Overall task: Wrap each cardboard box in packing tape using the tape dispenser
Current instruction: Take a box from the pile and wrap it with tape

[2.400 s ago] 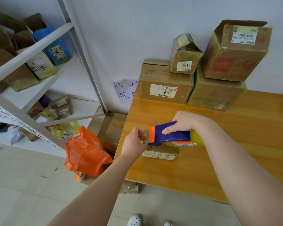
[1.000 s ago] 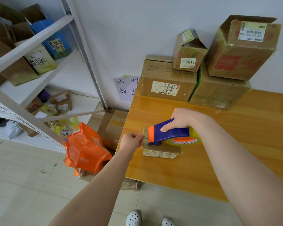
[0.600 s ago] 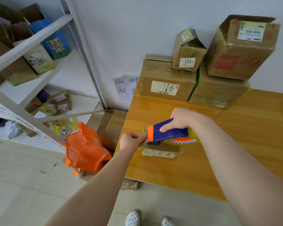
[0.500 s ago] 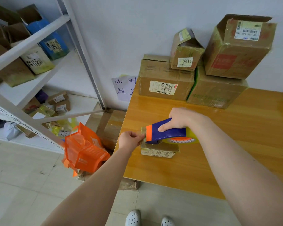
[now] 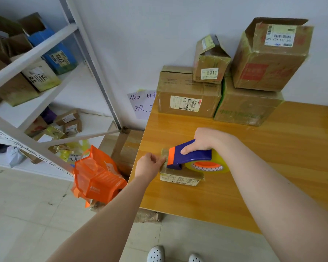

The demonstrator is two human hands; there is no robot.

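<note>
Since two seconds ago, the left hand (image 5: 149, 165) has dropped to pinch the left end of the small cardboard box (image 5: 180, 176). The right hand (image 5: 206, 138) curls its fingers round the glossy blue plastic tape dispenser (image 5: 191, 156), which lies lengthwise left to right on the flat, rectangular box, orange nose pointing left. The box sits near the left edge of the smooth wooden table (image 5: 273, 176).

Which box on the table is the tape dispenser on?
The small flat box at the table edge, apart from the four boxes stacked at the wall. Right hand holds the tape dispenser on it; left hand pinches its end.
</note>
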